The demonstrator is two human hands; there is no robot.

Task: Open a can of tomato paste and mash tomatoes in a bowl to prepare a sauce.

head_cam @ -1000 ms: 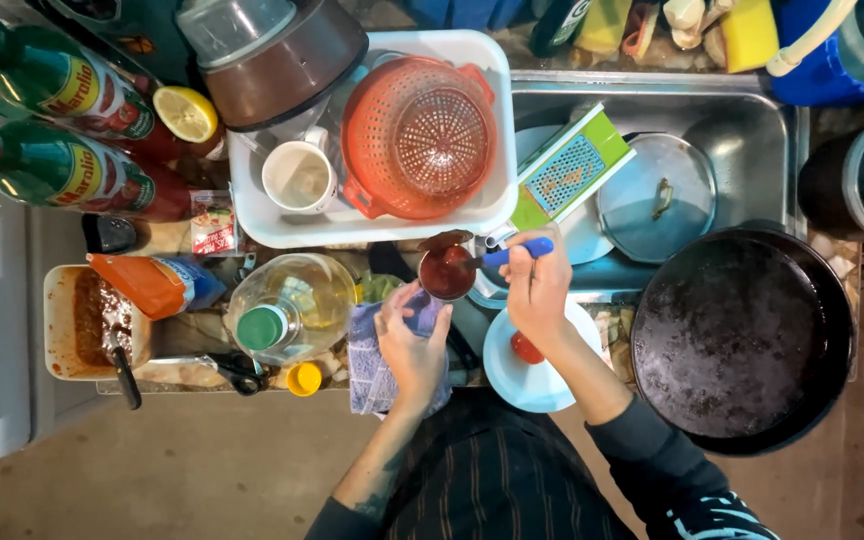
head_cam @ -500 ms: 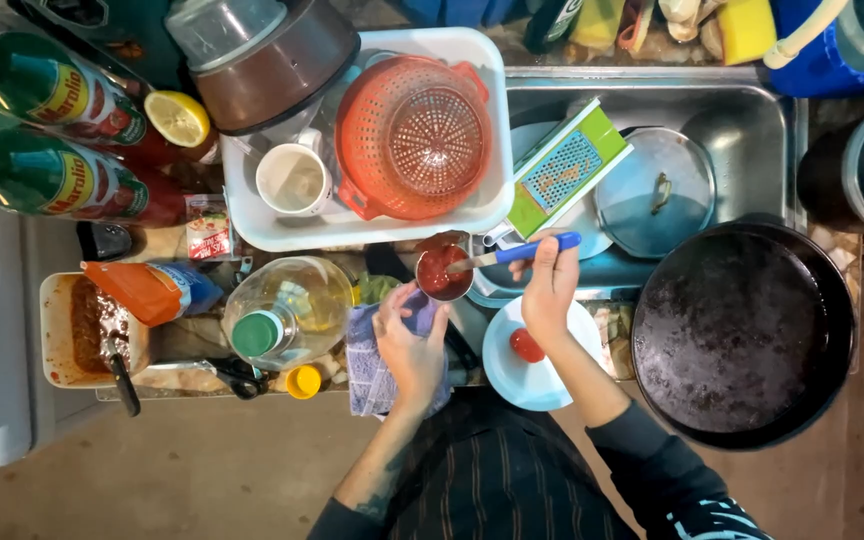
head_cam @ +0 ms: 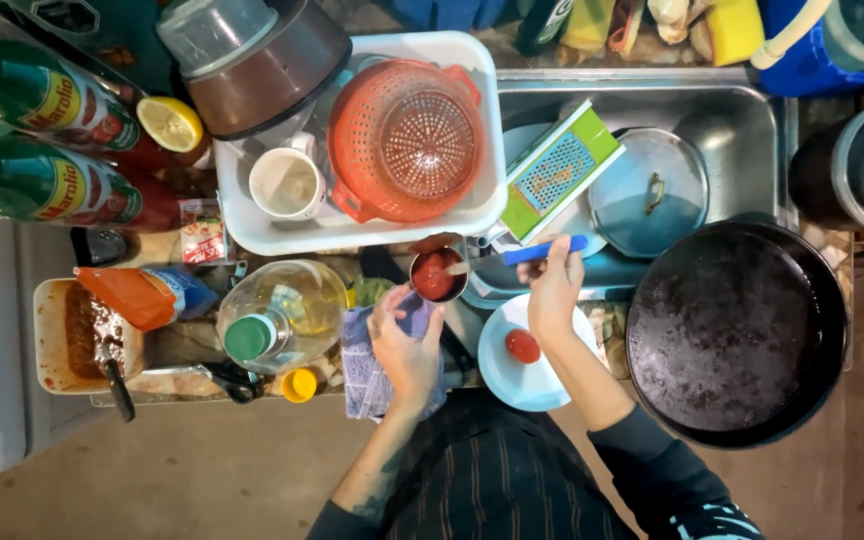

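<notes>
Holding a small round metal can point(head_cam: 436, 274) of red sauce up over the desk edge, the left hand point(head_cam: 404, 345) is wrapped around its near side, fingers curled shut on it, so most of the can wall is hidden and you only really see the rim and the red inside. Right hand point(head_cam: 555, 288) is closed around a blue-handled utensil point(head_cam: 524, 253), pinched near the handle end, with the working tip dipped into the can; can't tell if it's a spoon or a knife since the tip is buried in sauce. Just below the right hand sits a pale blue round plate point(head_cam: 524, 370) with a blob of red sauce point(head_cam: 523, 346) on it, partly covered by the wrist. Under the left hand there's a blue-purple waffle-textured cloth point(head_cam: 367, 372). Left of that, a clear plastic oil bottle point(head_cam: 282, 315) with a green cap lies on its side. Behind the can, a white plastic tub point(head_cam: 252, 222) holds an orange perforated colander point(head_cam: 407, 140) and a white mug point(head_cam: 287, 184). To the right, a steel sink point(head_cam: 742, 110) with a green grater point(head_cam: 555, 170) and a metal lid point(head_cam: 649, 192), and a big dark, rough-looking round pan point(head_cam: 737, 335), its far right side cut into shadow
</notes>
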